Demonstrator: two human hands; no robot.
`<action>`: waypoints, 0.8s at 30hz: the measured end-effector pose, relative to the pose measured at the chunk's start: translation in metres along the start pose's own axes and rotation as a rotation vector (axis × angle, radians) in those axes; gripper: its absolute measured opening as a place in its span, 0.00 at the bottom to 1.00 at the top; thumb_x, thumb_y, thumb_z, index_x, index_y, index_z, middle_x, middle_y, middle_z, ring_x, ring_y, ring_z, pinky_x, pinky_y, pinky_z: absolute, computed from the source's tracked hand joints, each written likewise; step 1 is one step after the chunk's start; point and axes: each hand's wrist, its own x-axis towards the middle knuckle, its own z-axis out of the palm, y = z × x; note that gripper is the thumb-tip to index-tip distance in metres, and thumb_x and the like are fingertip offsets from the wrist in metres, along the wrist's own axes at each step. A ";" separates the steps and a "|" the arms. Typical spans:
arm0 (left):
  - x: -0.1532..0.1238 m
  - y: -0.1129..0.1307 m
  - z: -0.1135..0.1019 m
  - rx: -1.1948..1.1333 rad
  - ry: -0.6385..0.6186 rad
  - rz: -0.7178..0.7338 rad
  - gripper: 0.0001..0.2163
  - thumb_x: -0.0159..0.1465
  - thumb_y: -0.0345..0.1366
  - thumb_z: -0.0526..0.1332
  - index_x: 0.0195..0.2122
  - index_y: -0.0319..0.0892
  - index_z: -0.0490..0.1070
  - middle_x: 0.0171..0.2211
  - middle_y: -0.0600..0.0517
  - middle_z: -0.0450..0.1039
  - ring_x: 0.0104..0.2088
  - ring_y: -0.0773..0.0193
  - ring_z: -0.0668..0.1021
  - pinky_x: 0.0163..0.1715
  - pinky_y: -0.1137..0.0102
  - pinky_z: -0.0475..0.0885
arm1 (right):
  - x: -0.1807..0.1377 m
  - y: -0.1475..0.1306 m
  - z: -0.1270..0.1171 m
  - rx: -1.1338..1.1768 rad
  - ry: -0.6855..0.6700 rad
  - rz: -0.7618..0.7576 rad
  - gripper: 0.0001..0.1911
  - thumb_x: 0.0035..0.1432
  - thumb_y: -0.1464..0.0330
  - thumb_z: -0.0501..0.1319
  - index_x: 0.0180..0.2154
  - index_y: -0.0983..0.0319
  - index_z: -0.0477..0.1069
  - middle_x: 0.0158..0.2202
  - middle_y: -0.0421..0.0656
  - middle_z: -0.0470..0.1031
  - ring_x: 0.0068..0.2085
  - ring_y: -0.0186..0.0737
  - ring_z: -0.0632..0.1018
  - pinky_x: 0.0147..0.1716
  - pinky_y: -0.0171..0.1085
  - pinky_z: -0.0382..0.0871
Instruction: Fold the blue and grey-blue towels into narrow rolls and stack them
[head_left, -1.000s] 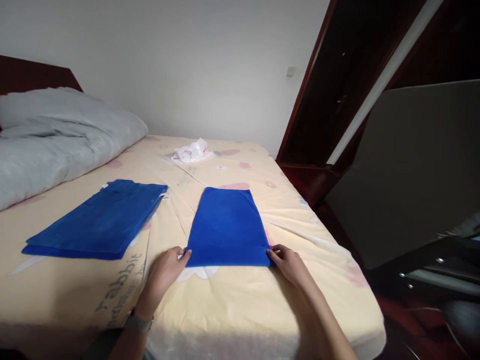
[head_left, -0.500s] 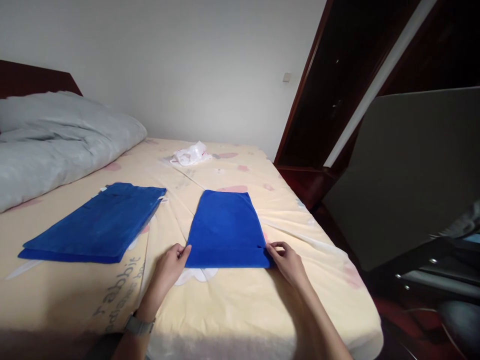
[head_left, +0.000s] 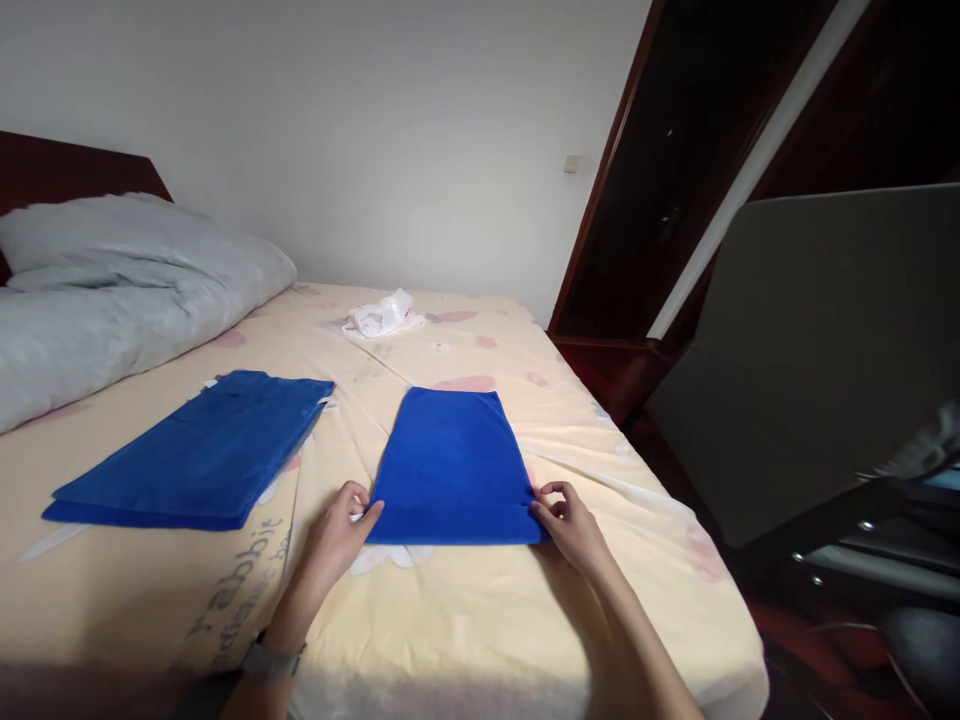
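A folded blue cloth (head_left: 452,465) lies flat on the cream patterned bed sheet (head_left: 465,620) right in front of me. My left hand (head_left: 335,537) pinches its near left corner, fingers closed on the fabric. At the near right corner my right hand (head_left: 570,524) pinches the cloth the same way. A second blue cloth (head_left: 202,450), folded into a larger stack, rests further left on the bed, apart from both hands.
A grey pillow or duvet (head_left: 112,290) is bunched at the bed's left by the dark headboard. A crumpled white plastic bag (head_left: 382,313) lies at the far side. Right of the bed stand a dark wooden wardrobe (head_left: 675,170) and a grey panel (head_left: 825,340).
Both hands stay at the cloth's near corners and have tightened their pinch, drawing the near edge slightly up. The view has tilted a little.
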 end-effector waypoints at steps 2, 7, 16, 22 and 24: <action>-0.003 0.003 -0.007 0.159 -0.004 0.077 0.08 0.64 0.44 0.60 0.34 0.47 0.67 0.29 0.55 0.75 0.32 0.59 0.79 0.32 0.69 0.67 | -0.004 -0.002 -0.005 -0.114 -0.031 0.025 0.10 0.61 0.57 0.57 0.41 0.54 0.65 0.27 0.36 0.77 0.30 0.43 0.78 0.28 0.36 0.63; -0.018 0.025 -0.007 0.331 0.194 0.452 0.07 0.67 0.35 0.56 0.40 0.45 0.74 0.44 0.47 0.77 0.48 0.53 0.77 0.48 0.59 0.69 | -0.016 -0.021 -0.003 -0.371 0.204 -0.193 0.10 0.64 0.61 0.55 0.42 0.57 0.72 0.39 0.46 0.78 0.42 0.50 0.78 0.38 0.44 0.70; -0.045 0.043 0.033 0.294 -0.208 0.835 0.31 0.71 0.49 0.53 0.71 0.49 0.46 0.70 0.50 0.53 0.68 0.55 0.60 0.66 0.56 0.59 | -0.051 -0.049 0.060 -0.447 -0.161 -0.801 0.34 0.66 0.59 0.57 0.69 0.61 0.53 0.68 0.48 0.56 0.68 0.50 0.60 0.67 0.53 0.54; -0.035 0.017 0.021 0.270 -0.290 0.720 0.27 0.73 0.45 0.51 0.71 0.53 0.46 0.70 0.52 0.50 0.69 0.56 0.58 0.66 0.55 0.59 | -0.040 -0.028 0.032 -0.485 -0.214 -0.689 0.35 0.63 0.63 0.56 0.69 0.65 0.53 0.69 0.47 0.53 0.69 0.49 0.57 0.68 0.52 0.53; -0.031 0.011 0.015 0.248 -0.303 0.677 0.27 0.72 0.43 0.52 0.71 0.53 0.47 0.70 0.52 0.51 0.69 0.56 0.58 0.66 0.54 0.58 | -0.036 -0.020 0.022 -0.480 -0.204 -0.641 0.35 0.61 0.66 0.55 0.68 0.65 0.54 0.69 0.48 0.53 0.69 0.49 0.58 0.68 0.52 0.53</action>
